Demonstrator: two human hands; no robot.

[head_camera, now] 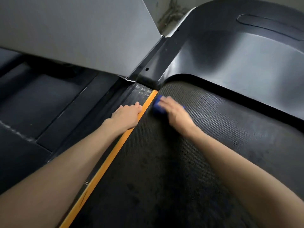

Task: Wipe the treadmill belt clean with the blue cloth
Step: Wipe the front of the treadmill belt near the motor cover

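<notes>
At the far left of the frame there is a dark floor part point(41, 99) with a pale scuffed line near its edge. Above it, in the upper left, a big gray panel point(79, 30) slants across the top. Next comes a black side rail point(139, 93) with thin ridges on it. The left hand point(127, 115) lies flat on this rail, palm down. Its fingers point(136, 105) are straight and released, and they hold nothing. The edge of this hand touches a long orange strip point(105, 168). The strip runs from the bottom left of the frame up toward the middle, between the rail and the belt. Just to the right of the strip's top end is the blue cloth point(157, 106). It sits bunched up on the treadmill belt point(181, 162), near the belt's front corner. The right hand point(174, 111) rests on top of the cloth and covers most of it. This hand looks blurry, so I cannot tell if its fingers grasp the cloth or just press it flat. The belt is dark and bumpy and fills the lower right of the frame, with darker blotches low down. Above it, in the upper right, a smooth black cover point(238, 55) curves over the front of the belt. A dirty wall corner point(172, 14) shows at the top, between the panel and the cover.
</notes>
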